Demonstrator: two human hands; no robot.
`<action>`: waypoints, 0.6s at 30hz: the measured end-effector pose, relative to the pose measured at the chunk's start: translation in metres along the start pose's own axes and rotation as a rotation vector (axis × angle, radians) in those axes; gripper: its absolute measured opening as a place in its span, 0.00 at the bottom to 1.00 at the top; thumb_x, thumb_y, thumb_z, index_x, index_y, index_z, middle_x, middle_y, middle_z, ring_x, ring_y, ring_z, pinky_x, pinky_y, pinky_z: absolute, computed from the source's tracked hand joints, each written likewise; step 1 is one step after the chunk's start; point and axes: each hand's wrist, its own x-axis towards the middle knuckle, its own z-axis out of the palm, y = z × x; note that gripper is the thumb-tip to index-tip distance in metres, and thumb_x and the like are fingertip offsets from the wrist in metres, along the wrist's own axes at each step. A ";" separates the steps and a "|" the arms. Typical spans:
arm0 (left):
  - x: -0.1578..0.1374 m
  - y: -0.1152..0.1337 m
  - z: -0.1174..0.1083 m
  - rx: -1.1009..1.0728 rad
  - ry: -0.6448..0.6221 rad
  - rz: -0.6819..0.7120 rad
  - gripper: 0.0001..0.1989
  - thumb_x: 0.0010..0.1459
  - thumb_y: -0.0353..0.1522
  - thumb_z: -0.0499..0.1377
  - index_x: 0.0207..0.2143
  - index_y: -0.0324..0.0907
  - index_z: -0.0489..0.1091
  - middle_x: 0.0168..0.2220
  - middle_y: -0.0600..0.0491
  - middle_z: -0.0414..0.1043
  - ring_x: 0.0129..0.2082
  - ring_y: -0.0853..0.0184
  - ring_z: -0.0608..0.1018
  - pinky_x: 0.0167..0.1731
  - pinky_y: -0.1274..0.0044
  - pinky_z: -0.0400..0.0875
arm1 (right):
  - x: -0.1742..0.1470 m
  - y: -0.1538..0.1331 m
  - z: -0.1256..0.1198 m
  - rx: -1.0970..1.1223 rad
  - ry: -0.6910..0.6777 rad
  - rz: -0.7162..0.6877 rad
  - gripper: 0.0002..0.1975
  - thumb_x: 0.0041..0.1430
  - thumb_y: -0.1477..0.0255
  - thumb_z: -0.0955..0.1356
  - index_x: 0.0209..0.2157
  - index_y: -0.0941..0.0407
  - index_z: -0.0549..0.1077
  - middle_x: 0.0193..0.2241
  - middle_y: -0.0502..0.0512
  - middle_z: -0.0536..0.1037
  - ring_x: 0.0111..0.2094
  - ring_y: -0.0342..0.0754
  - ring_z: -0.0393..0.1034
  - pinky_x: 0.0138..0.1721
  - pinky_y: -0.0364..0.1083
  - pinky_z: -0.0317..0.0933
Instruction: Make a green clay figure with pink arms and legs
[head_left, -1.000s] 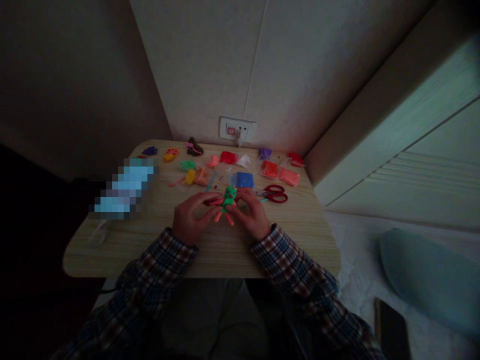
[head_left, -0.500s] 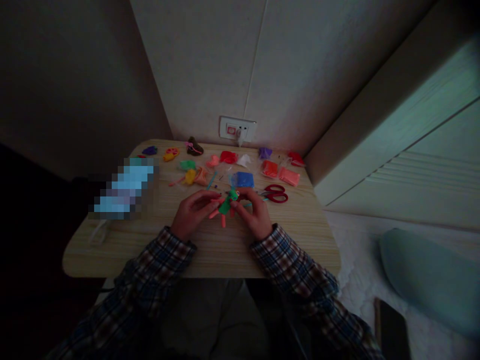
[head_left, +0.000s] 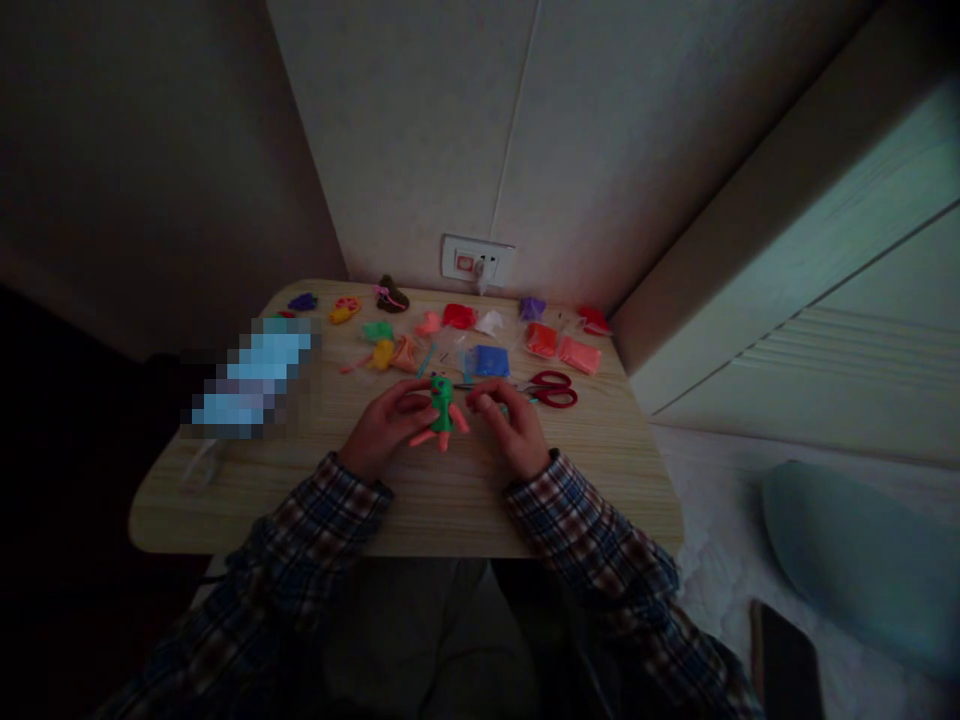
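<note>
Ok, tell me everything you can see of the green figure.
The green figure looks like modelling clay: green head and body, pink limbs, dark eye spots and a reddish mark on its face. It appears roughly upright, held by the left hand over the table; the right hand seems clear of it.

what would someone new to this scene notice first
Probably the bright, pixelated patch at the left side of the table, which stands out in the dim room. Next would be the small green and pink figure in the fingers of the left hand, near the table's middle. Red-handled scissors also catch the eye, lying beyond the right hand.
</note>
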 end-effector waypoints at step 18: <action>0.003 -0.003 -0.001 -0.004 0.058 0.118 0.14 0.45 0.36 0.68 0.36 0.41 0.75 0.36 0.49 0.80 0.37 0.60 0.80 0.35 0.72 0.75 | -0.001 -0.004 0.005 -0.185 -0.134 -0.117 0.17 0.63 0.59 0.62 0.25 0.54 0.69 0.23 0.51 0.72 0.28 0.48 0.67 0.34 0.48 0.58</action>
